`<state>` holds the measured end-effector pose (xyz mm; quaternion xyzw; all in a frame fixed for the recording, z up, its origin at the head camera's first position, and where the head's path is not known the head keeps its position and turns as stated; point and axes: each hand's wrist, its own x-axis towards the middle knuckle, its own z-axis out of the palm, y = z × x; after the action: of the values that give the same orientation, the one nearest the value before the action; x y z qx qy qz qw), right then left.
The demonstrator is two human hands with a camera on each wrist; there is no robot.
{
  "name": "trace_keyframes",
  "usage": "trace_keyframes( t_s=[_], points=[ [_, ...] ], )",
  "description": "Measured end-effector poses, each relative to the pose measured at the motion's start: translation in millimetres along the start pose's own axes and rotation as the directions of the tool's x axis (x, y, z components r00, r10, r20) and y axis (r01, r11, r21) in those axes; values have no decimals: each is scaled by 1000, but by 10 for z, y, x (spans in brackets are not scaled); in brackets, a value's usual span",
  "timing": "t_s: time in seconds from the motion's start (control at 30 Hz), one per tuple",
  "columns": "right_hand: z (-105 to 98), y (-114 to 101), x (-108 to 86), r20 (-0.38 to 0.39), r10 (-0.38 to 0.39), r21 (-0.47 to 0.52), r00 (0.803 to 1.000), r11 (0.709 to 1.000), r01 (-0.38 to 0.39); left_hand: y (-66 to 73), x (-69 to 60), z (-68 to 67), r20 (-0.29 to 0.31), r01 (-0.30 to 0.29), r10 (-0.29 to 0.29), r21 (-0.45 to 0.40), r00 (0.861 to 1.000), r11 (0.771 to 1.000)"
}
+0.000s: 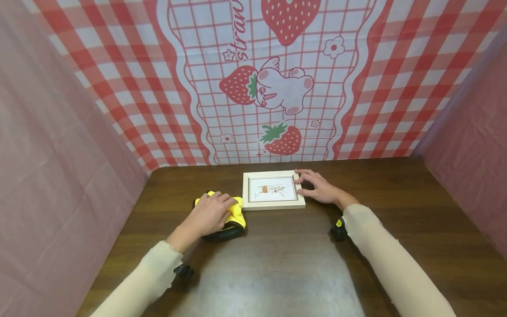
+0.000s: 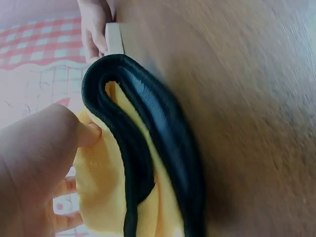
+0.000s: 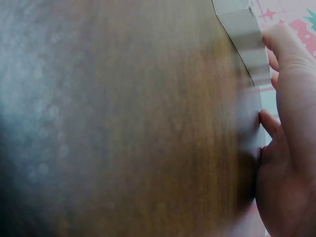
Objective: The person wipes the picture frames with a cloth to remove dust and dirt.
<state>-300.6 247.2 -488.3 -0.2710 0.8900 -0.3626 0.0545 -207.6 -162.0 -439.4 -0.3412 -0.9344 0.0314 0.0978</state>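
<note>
My left hand [image 1: 211, 213] grips a folded yellow cloth [image 1: 237, 214] with black edging, down on the table at the left side of a picture frame [image 1: 273, 205]. In the left wrist view the thumb presses on the yellow cloth [image 2: 101, 187], and its black edging [image 2: 173, 133] loops round in a fold. The cream frame lies flat, with a small plant picture [image 1: 272, 189] inside it. My right hand [image 1: 318, 189] holds the frame's right side with bent fingers and thumb. In the right wrist view the thumb touches the frame's corner [image 3: 247, 42]; some fingertips are hidden.
The brown wooden table [image 1: 293, 264] carries all of this. A red-checked strawberry cloth [image 1: 277, 88] hangs behind the far edge, with pink curtains [image 1: 59, 154] at both sides. A small black device sits at each wrist.
</note>
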Motion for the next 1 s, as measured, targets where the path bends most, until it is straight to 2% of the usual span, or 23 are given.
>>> trace_keyframes(
  t_s=[0.07,0.17,0.33,0.5,0.63,0.8,1.0],
  points=[
    [-1,8,1,0,-1,2,1000,1000,1,40,-11,-40,-32,-21,22,22,999,1000],
    [0,19,0,-7,-3,1,1000,1000,3,118,4,-110,-47,-57,60,49,997,997],
    [3,34,0,-8,-5,-3,1000,1000,5,280,76,-165,-23,-133,135,60,991,989],
    [13,31,10,-3,-4,-5,1000,1000,4,447,185,-139,-13,-211,212,47,977,976],
    [16,33,5,-2,5,-12,1000,1000,-5,616,311,-117,20,-264,264,28,964,964],
    [11,41,21,-2,17,-11,1000,1000,-17,818,478,-94,49,-309,308,15,950,951],
    [13,29,15,-2,15,-14,1000,1000,-15,993,638,-44,67,-340,339,9,938,940]
  ],
)
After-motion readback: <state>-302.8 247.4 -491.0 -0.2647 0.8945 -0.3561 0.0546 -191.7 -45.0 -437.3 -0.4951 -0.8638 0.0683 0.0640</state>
